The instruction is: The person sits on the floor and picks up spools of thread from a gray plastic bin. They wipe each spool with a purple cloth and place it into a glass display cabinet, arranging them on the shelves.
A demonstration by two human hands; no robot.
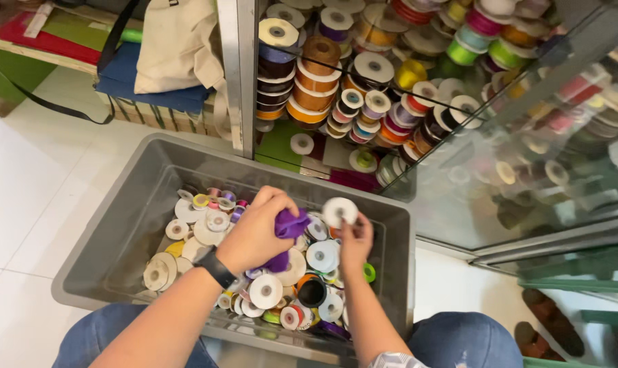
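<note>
My left hand (255,232), with a black watch at the wrist, is closed around a bunch of purple ribbon (290,225) over a grey plastic bin (128,225). My right hand (355,242) pinches a small white ribbon spool (339,211) just to the right of the purple ribbon. Below both hands the bin holds several ribbon spools (264,291), mostly white-faced, some orange, green and pink.
A glass-fronted cabinet (527,170) behind the bin has shelves packed with coloured ribbon spools (363,88). A beige tote bag (176,44) lies on a blue cushion at the upper left. White floor tiles (29,184) lie to the left. My jeans-covered knees (459,341) flank the bin.
</note>
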